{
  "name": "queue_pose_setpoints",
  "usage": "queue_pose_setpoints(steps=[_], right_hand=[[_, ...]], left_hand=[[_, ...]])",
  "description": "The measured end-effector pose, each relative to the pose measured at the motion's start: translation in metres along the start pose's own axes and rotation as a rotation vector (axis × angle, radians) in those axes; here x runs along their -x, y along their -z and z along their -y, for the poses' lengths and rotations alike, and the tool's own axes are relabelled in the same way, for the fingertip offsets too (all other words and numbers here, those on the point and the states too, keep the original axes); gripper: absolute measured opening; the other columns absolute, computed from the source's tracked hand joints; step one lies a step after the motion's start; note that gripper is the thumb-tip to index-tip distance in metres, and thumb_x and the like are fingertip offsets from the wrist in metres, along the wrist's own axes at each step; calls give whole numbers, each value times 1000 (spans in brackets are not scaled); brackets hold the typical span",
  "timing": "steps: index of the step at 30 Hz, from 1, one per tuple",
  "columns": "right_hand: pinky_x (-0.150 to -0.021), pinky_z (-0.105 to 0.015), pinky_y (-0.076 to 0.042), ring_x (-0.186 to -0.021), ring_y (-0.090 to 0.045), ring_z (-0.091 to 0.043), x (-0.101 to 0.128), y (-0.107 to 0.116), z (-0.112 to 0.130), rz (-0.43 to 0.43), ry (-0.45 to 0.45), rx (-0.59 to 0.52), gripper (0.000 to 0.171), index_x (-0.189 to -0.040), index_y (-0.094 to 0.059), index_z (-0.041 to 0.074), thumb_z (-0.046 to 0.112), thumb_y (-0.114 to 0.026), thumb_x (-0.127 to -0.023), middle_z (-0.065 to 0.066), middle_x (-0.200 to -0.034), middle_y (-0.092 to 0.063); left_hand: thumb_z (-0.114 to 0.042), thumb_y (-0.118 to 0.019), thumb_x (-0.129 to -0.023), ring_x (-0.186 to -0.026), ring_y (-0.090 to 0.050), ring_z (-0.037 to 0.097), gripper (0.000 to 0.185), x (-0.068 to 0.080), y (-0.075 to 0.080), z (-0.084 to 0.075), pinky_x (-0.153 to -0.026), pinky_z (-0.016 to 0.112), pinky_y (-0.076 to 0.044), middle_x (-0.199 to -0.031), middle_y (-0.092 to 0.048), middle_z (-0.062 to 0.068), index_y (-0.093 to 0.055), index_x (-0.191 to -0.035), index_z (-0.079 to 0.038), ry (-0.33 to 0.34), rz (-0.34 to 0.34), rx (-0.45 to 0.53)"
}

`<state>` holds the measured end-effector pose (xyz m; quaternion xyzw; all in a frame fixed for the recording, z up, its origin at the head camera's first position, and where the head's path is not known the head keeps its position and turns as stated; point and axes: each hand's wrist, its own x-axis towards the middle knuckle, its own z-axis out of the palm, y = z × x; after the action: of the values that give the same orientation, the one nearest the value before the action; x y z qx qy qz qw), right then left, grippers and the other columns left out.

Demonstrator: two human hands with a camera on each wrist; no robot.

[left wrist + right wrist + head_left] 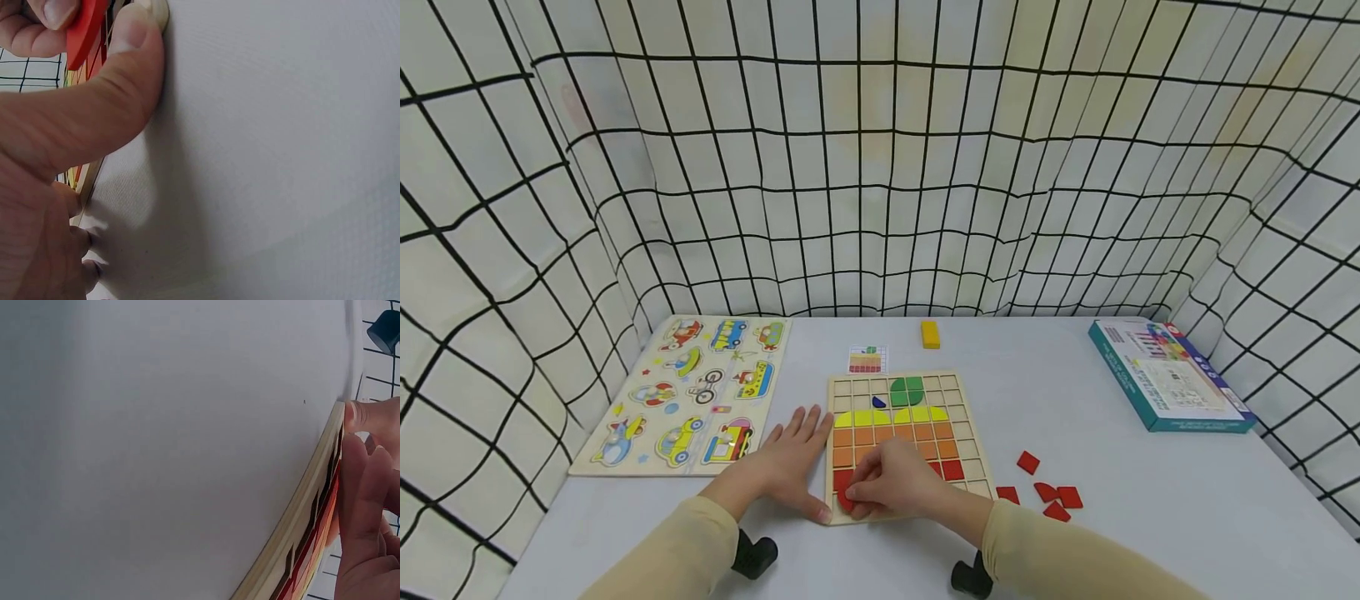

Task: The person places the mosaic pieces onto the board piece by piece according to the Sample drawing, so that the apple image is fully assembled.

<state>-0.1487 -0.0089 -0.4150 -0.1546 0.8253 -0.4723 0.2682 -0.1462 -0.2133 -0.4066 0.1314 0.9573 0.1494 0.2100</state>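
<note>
A wooden grid board (842, 388) lies in front of me, with green, yellow, orange and red tiles in rows and a small blue piece (878, 402) near the top. My right hand (901, 479) pinches a red curved-edge tile (87, 34) over the board's lower left corner. Spread along the left side is my left hand (784, 468), its fingers straight and its thumb touching the bottom left corner. Several loose red tiles (1028, 462) lie right of the board. In the right wrist view, the board's edge (312, 481) runs beside the fingers, and the tile cannot be made out.
A picture puzzle board (681, 400) of vehicles and toys lies to the left. Behind the grid board are a small pattern card (867, 360) and a yellow block (930, 335). At the far right lies a teal-sided box (1172, 379). Black netting surrounds the table.
</note>
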Motion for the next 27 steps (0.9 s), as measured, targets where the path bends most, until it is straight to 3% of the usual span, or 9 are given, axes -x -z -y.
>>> queue_pose_setpoints(steps=[8,14,27], right_hand=[[-53,-16,-54,-57,-71,-13,2,-3,4,-5,14,46,5,-92,-79,4,8,-78,-89,-1,-70,-73],[-50,-14,-50,-56,-69,-10,0,-3,3,-3,41,61,6,-86,-79,7,5,-76,-90,-2,-67,-73],[-49,-14,-41,-52,-48,-2,4,-13,6,-58,171,363,22,-70,-68,15,12,-86,-83,8,-57,-56]], left_hand=[[-52,-92,-66,-158,-4,48,131,0,0,0,-125,69,-10,-171,-10,25,-19,-162,-1,-4,-2,-2],[-51,-92,-66,-158,-4,48,130,0,0,0,-125,68,-10,-171,-10,25,-20,-162,-1,-7,-7,2],[-50,-92,-65,-158,-4,48,130,1,1,-1,-125,68,-9,-171,-10,24,-20,-162,-2,2,-6,-3]])
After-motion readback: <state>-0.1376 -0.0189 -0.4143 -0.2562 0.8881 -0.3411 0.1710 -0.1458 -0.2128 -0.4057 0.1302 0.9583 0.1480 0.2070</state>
